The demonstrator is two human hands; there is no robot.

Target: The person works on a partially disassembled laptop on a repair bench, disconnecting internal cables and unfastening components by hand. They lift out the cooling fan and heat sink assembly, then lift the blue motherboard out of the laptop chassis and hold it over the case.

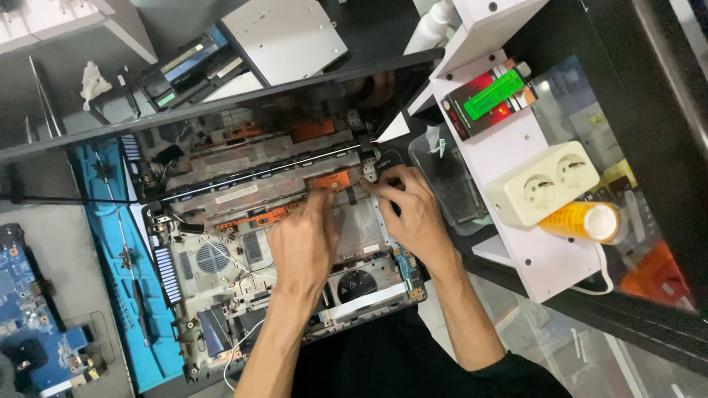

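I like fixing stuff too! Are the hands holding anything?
Neither clearly holds anything. Both hands, left and right, press fingertips on the opened grey laptop base near its orange strip.

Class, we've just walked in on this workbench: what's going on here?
A person is working with both bare hands inside an opened laptop base lying on a blue mat. The left hand and the right hand press their fingertips near an orange part by the hinge. The screen is folded back. A white double socket sits on the shelf to the right.
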